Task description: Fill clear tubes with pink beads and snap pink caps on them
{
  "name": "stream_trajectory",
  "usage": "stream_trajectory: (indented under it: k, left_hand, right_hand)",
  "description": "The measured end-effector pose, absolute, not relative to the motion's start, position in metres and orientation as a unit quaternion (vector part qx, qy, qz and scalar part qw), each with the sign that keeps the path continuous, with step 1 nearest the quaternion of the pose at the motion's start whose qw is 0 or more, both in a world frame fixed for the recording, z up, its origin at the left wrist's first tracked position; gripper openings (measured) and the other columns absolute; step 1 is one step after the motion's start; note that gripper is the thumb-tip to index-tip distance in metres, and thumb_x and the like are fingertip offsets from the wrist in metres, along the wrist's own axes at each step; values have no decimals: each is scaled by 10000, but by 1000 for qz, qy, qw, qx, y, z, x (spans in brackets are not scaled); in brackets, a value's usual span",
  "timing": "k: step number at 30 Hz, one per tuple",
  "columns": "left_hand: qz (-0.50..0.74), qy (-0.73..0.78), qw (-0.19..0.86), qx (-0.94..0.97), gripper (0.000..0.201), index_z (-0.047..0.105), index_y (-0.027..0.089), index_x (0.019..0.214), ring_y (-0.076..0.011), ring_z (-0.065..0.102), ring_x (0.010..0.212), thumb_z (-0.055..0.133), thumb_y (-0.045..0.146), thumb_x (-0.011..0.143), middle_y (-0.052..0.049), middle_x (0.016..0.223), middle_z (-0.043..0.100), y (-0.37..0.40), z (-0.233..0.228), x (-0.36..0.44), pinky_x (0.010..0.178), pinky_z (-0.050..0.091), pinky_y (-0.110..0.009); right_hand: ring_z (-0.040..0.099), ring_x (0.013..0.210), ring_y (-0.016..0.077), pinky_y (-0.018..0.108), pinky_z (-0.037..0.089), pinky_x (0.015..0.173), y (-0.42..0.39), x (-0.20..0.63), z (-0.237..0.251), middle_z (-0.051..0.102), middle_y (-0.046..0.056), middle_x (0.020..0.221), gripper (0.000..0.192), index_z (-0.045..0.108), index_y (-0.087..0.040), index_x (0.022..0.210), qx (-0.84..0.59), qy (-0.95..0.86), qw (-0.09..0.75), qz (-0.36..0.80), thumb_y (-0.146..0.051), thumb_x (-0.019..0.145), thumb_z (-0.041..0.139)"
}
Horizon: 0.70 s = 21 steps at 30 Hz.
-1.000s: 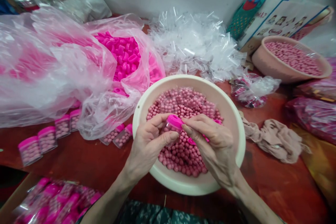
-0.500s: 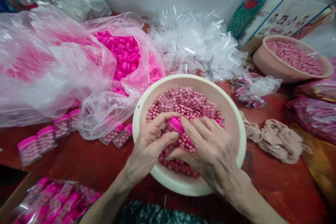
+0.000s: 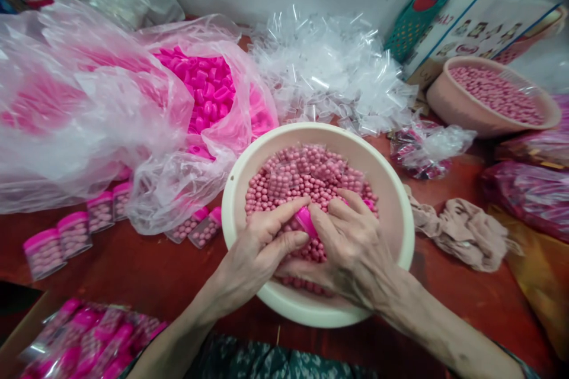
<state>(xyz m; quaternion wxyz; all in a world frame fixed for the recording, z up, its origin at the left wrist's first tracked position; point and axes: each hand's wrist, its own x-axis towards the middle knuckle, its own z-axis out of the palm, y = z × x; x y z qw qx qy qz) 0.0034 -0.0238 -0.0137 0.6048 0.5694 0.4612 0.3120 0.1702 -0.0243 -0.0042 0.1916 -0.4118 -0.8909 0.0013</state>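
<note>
A cream bowl [image 3: 395,201] full of small pink round candies [image 3: 306,174] stands in front of me on a red table. Both hands are in it. My left hand [image 3: 260,249] grips a small clear container whose bright pink cap [image 3: 306,220] shows between the fingers. My right hand [image 3: 355,249] presses its fingers on that cap from the right. The container's body is hidden by my fingers.
A big plastic bag of loose pink caps [image 3: 208,86] lies at the left. A heap of clear empty containers [image 3: 329,71] is behind the bowl. Filled capped containers [image 3: 73,231] lie at the left, a second bowl of candies [image 3: 489,98] at the right, a beige cloth [image 3: 462,231] beside it.
My right hand has turned over and come down on the pink cap, covering most of it. Both hands have sunk a little lower into the bowl.
</note>
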Motion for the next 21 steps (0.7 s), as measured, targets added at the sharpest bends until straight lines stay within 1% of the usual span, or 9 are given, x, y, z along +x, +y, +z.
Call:
stream_trajectory:
  k: [3, 6, 8, 10, 12, 15, 17, 19, 21]
  left_hand:
    - [317, 466, 632, 531, 510, 480, 251, 1315, -230, 572, 1051, 595, 268, 819, -53, 1132, 624, -26, -18, 5, 852, 474, -292]
    - [309, 448, 672, 502, 570, 436, 263, 1345, -254, 512, 1157, 609, 239, 803, -76, 1188, 589, -27, -19, 6, 919, 454, -331]
    - [302, 430, 686, 504, 559, 437, 255, 1345, -246, 554, 1089, 597, 230, 810, -75, 1099, 624, -27, -20, 6, 885, 472, -329]
    - [303, 422, 687, 508, 549, 435, 254, 1345, -219, 598, 966, 585, 225, 818, -54, 977, 647, -28, -20, 5, 833, 488, -310]
    - [311, 421, 681, 512, 536, 444, 255, 1338, -196, 602, 899, 580, 214, 821, -33, 893, 645, -29, -21, 4, 805, 485, -284]
    - [323, 420, 686, 499, 514, 474, 265, 1307, -162, 587, 863, 584, 177, 813, -13, 865, 628, -29, -19, 5, 775, 472, -241]
    - [323, 416, 715, 459, 533, 455, 276, 1308, -117, 571, 735, 592, 162, 805, 8, 815, 607, -27, -16, 7, 655, 463, -197]
    - [334, 409, 749, 401, 558, 427, 265, 1307, -73, 513, 584, 614, 165, 791, 35, 722, 572, -24, -12, 10, 531, 412, -159]
    - [359, 399, 767, 351, 544, 447, 225, 1259, -55, 490, 535, 655, 165, 759, 48, 669, 558, -21, -9, 12, 512, 401, -149]
  right_hand:
    - [502, 698, 242, 468, 384, 868, -30, 168, -11, 592, 102, 717, 509, 567, -100, 870, -448, -873, 190, 11, -592, 812, 448]
    - [500, 691, 228, 421, 415, 819, -34, 165, -15, 585, 88, 738, 455, 548, -105, 906, -476, -854, 206, 48, -543, 799, 491]
    - [492, 667, 225, 369, 432, 705, -35, 163, -15, 560, 79, 701, 399, 539, -122, 832, -480, -852, 199, 62, -517, 796, 495]
    - [475, 621, 219, 340, 408, 605, -35, 161, -15, 534, 77, 652, 396, 521, -142, 741, -477, -855, 194, 59, -532, 794, 476]
    - [455, 577, 206, 338, 389, 580, -34, 158, -14, 528, 80, 624, 415, 512, -153, 703, -465, -865, 182, 40, -547, 812, 439]
    - [457, 574, 210, 346, 392, 583, -33, 159, -13, 532, 83, 611, 414, 510, -162, 702, -464, -868, 175, 24, -547, 825, 421]
    - [495, 619, 221, 342, 414, 585, -32, 164, -10, 560, 82, 659, 396, 534, -144, 784, -478, -856, 180, 85, -535, 810, 473]
    - [550, 691, 210, 321, 456, 613, -32, 173, -7, 610, 74, 768, 368, 553, -136, 959, -478, -836, 189, 192, -478, 832, 507]
    - [602, 810, 186, 297, 497, 690, -32, 183, -5, 646, 65, 943, 345, 519, -186, 1157, -476, -806, 219, 274, -397, 886, 483]
